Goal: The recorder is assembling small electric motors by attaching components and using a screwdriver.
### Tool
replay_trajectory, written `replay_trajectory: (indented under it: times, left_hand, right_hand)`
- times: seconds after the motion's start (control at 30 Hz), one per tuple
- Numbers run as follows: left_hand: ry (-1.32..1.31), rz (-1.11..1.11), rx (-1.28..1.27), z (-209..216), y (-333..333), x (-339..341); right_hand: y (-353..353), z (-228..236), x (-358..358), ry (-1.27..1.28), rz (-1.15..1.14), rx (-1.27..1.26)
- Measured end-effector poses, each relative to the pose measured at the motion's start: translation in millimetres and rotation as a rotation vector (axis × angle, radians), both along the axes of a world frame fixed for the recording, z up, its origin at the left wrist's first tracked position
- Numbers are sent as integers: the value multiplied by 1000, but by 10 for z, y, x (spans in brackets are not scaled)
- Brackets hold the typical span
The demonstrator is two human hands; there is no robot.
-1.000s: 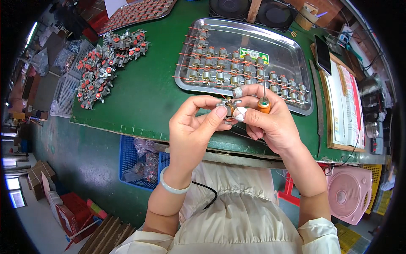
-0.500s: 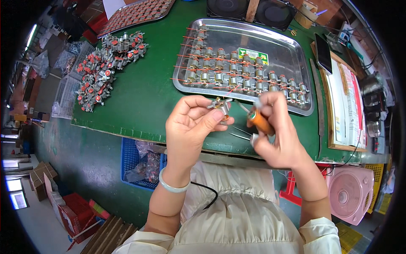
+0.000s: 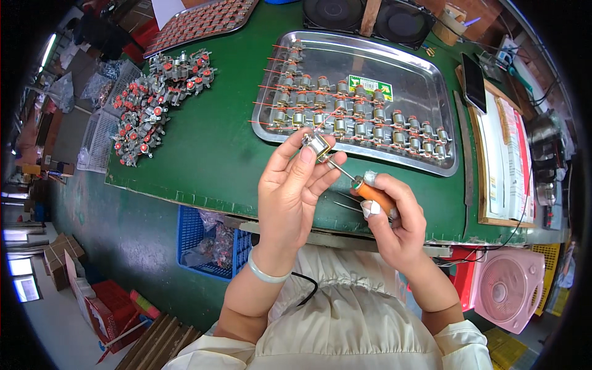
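Near the centre of the frame, the left hand [image 3: 287, 197] pinches a small metal motor [image 3: 317, 146] between thumb and fingers, the motor tilted, its other fingers curled loosely below. Just to the lower right of it, the right hand [image 3: 398, 228] has its thumb and fingers closed around the orange handle of a screwdriver [image 3: 377, 198]. The shaft slants toward the upper left, and its tip reaches the lower end of the motor; whether it sits in a screw is too small to tell. White tape covers the right thumb, and a pale bracelet [image 3: 269, 275] circles the left wrist.

Right of the frame's middle, partly behind the screwdriver, thin tweezers [image 3: 349, 206] lie on the green table [image 3: 240, 68]. Across the upper middle, a metal tray [image 3: 410, 68] holds rows of similar motors, many with thin red wires, beside a green and yellow label [image 3: 377, 92]. At the upper left, more motors lie in a loose heap [image 3: 145, 117], and a second tray [image 3: 238, 26] at the top edge is filled with rows of parts.

Toward the right edge, a phone [image 3: 473, 83] lies by a board with papers [image 3: 501, 166]. At the lower right is a pink fan [image 3: 509, 287]; at the lower left of the table's edge, a blue basket [image 3: 186, 240] holds bagged parts.
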State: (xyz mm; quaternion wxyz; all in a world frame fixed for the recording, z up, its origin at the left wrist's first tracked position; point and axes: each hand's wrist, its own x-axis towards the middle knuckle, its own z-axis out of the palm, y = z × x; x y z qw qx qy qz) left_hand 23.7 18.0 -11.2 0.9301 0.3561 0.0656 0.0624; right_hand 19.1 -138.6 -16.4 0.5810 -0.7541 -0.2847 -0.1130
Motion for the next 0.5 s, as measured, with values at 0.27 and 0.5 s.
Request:
replay_trajectory:
  times: [0.27, 0.5]
  left_hand:
    - [-15, 74, 45, -15, -58, 15]
    - [-37, 132, 50, -6, -55, 18]
  right_hand:
    - [-1, -7, -32, 832, 220, 541]
    - [30, 39, 5, 920, 185, 580]
